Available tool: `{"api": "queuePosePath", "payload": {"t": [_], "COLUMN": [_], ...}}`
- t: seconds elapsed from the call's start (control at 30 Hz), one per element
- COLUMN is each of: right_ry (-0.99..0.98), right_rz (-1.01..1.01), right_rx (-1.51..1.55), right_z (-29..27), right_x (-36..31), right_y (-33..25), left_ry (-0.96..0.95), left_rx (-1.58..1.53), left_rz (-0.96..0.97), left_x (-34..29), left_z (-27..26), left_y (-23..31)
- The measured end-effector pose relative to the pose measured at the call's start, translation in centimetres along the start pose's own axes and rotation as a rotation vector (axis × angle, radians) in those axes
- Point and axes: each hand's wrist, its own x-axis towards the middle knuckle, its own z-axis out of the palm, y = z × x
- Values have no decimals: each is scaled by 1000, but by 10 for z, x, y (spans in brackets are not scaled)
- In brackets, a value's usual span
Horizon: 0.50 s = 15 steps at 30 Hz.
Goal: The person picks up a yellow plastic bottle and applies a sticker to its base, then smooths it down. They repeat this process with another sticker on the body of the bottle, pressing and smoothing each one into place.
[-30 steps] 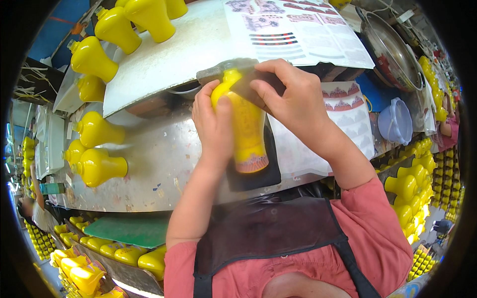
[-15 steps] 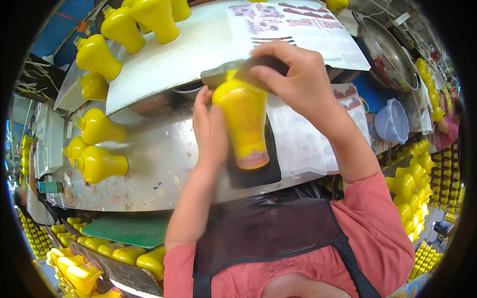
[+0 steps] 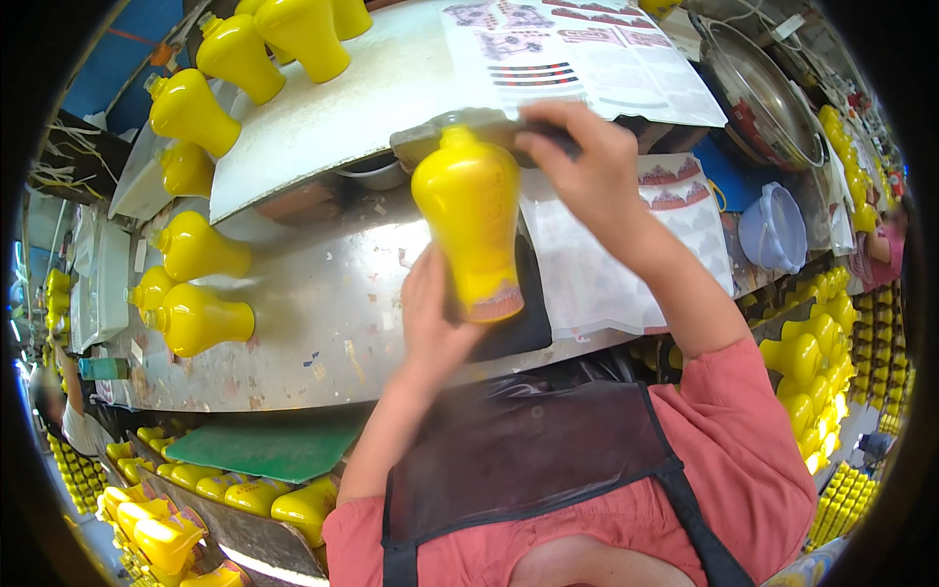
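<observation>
A glossy yellow vase-shaped bottle (image 3: 465, 201) lies before me, its narrow neck away from me and its base towards me. Faint reddish print runs along its side, and a patterned reddish band circles the base. My left hand (image 3: 430, 313) is closed around the left side near the base; some fingers are hidden behind the bottle. Beyond the shoulder, to the right, my right hand (image 3: 592, 166) pinches a dark flat piece (image 3: 548, 135), blurred by motion. Beneath the bottle is a black pad (image 3: 528, 328); whether they touch I cannot tell. A grey block (image 3: 419, 143) sits behind the neck.
Several yellow bottles (image 3: 205, 321) lie at the left of the metal table (image 3: 323, 293). Printed sheets (image 3: 597, 264) are to the right, with more on the white board (image 3: 391, 59) at the back. A pale blue bucket (image 3: 773, 230) and a metal basin (image 3: 758, 88) stand far right.
My left hand has slid from beside the bottle's shoulder down to its base. My right hand, with the dark piece, has moved right, away from the neck. The bottle has turned and shifted slightly.
</observation>
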Motion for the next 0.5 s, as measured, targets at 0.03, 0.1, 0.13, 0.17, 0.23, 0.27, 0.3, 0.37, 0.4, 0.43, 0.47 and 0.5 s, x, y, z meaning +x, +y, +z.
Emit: {"api": "queuePosePath", "payload": {"t": [0.03,0.1,0.13,0.17,0.23,0.27,0.3,0.37,0.4,0.43,0.47,0.5], "right_ry": [3,-1,-43,-61,-20,-1,5,15,-14,-25,-40,-54], "right_rz": [-12,-143,-197,-203,-194,-131,-34,-117,-184,-237,-290,-245], "right_rx": [49,0,8,36,103,108,98,30,56,84,118,134], "right_z": [0,2,2,3,4,4,2,1,0,-1,-2,-7], "right_x": [-16,-52,-66,-76,-93,-98,-102,-105,-105,-105,-105,-105], "right_y": [-7,-24,-28,-28,-29,-28,-28,-30,-33,-36,-40,-42], "left_ry": [37,119,136,159,139,1,-3,20,11,26,42,72], "left_rx": [44,126,74,16,-27,-70,-67,-90,-133,-149,-165,-94], "left_rz": [9,12,-25,-82,-134,-124,-90,-91,-93,-131,-169,-152], "left_x": [-2,-6,-5,-5,2,7,10,9,8,7,4,2], "left_z": [-1,-1,1,5,12,11,12,13,12,11,8,5], "left_y": [3,8,10,13,11,7,5,4,4,6,9,14]}}
